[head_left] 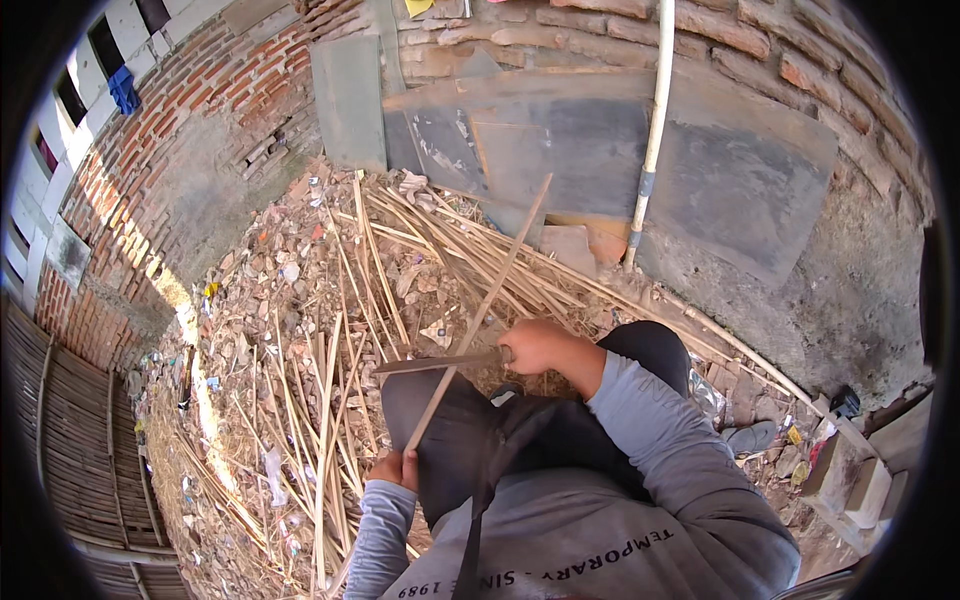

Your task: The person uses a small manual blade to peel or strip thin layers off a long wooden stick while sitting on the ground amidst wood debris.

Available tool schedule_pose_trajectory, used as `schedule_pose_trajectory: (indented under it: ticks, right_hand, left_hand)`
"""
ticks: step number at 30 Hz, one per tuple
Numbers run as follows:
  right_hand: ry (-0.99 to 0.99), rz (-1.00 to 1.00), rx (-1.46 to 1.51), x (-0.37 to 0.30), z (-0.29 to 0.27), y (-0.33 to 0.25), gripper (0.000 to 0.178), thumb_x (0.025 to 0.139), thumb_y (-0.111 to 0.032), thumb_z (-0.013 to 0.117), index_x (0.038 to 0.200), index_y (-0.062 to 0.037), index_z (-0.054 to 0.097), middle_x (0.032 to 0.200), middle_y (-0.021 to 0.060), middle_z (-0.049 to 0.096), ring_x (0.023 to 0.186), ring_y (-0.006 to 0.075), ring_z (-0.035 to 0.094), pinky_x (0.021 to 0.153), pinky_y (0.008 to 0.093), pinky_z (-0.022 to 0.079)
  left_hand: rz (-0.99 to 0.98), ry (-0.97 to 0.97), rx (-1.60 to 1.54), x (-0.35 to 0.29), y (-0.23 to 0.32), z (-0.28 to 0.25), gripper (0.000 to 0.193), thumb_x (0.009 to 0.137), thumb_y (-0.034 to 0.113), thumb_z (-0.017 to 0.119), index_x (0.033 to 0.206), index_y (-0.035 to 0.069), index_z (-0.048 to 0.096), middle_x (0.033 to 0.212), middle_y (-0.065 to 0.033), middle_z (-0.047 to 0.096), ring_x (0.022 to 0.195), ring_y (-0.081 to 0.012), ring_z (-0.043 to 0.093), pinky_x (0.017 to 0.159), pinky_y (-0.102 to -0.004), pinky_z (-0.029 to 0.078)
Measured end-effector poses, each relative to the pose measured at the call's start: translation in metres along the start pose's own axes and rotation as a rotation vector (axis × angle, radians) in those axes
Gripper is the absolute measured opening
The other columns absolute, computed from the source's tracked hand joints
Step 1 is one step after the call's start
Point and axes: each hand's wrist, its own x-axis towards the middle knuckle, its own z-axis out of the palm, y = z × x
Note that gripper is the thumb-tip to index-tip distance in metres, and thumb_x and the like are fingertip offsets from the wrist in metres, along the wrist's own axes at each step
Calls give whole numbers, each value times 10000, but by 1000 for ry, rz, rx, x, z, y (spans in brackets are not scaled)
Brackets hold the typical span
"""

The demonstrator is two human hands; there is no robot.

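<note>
My left hand [393,468] is closed around the lower end of a long, flat bamboo strip [500,276]. The strip slants up and away to the right over my bent knee. In my right hand [542,347] is the handle of a machete [415,366], fingers wrapped round it. Its dark blade points left and crosses the strip above my left thigh; whether the edge touches the strip I cannot tell. Beyond my hands lies a loose heap of similar bamboo strips [440,235], and more strips [322,430] lie spread to the left.
Rubble and litter [290,270] cover the ground. A white pipe [655,120] stands against dark panels [740,170] leaning on the brick wall. At the left is a slatted bamboo screen [70,430]. A sandal [748,438] and concrete blocks [850,480] are at the right.
</note>
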Motion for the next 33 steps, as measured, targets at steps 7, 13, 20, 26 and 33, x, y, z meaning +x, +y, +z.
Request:
schedule_pose_trajectory:
  ticks: [7,13,20,26,33]
  right_hand:
    - [119,126,130,11,-3,30,346,755,-327,713,1000,-86,671,872,173,668,866,379,632,757,457,506]
    - [-4,-33,16,-3,-3,-9,270,711,-257,686,927,-95,672,887,162,663,875,357,637,756,458,509]
    - [68,95,107,4,-5,14,294,744,-321,715,928,-96,672,867,176,665,850,364,637,733,453,503]
    - [74,127,166,5,-5,16,309,744,-311,721,936,-75,668,863,186,660,857,372,632,743,454,500]
    - [-60,-6,21,1,-5,-14,281,739,-296,709,953,-117,682,898,164,665,893,361,634,762,463,504]
  left_hand:
    - [20,-15,-97,2,0,-1,507,962,462,403,911,7,620,782,-301,606,793,-503,581,692,-540,459]
    - [21,-19,-88,4,0,-4,507,961,469,403,897,17,621,781,-296,609,788,-499,585,691,-542,459]
    - [26,-30,-64,7,-6,-1,474,961,448,414,887,27,618,790,-284,617,789,-490,592,695,-539,463]
    - [36,-11,-70,5,-6,0,475,961,453,411,893,31,619,793,-288,615,791,-496,587,700,-539,463]
    - [23,-29,-80,5,-6,-1,503,961,474,401,895,25,617,807,-301,611,804,-506,582,704,-542,463]
